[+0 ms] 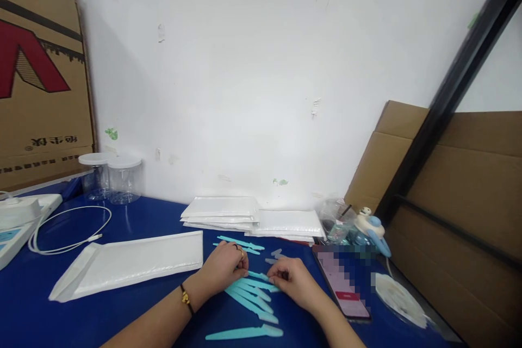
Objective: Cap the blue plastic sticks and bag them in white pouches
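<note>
1. Table looks smooth under our razors, so a sweeping sleeve or wrist could send them sliding.
2. Envelope lies flat beside our left wrist; catching its edge as we reach could shift it.
3. Phone lies beside our right forearm, where a sideways bump could push it.
4. Our razors fan out just below both hands, some overlapping; lifting one could drag its neighbours, and an uncovered blade could nick us. We cannot tell which are covered.
5. One teal razor spans our hands: the left hand has a narrow grip on one end. The right hand is also narrow at the other, though we cannot tell whether it holds or merely touches. Uneven pressure could twist it loose.
6. Clear pieces lie just beyond our right fingertips, faint enough to miss and knock away.
</note>
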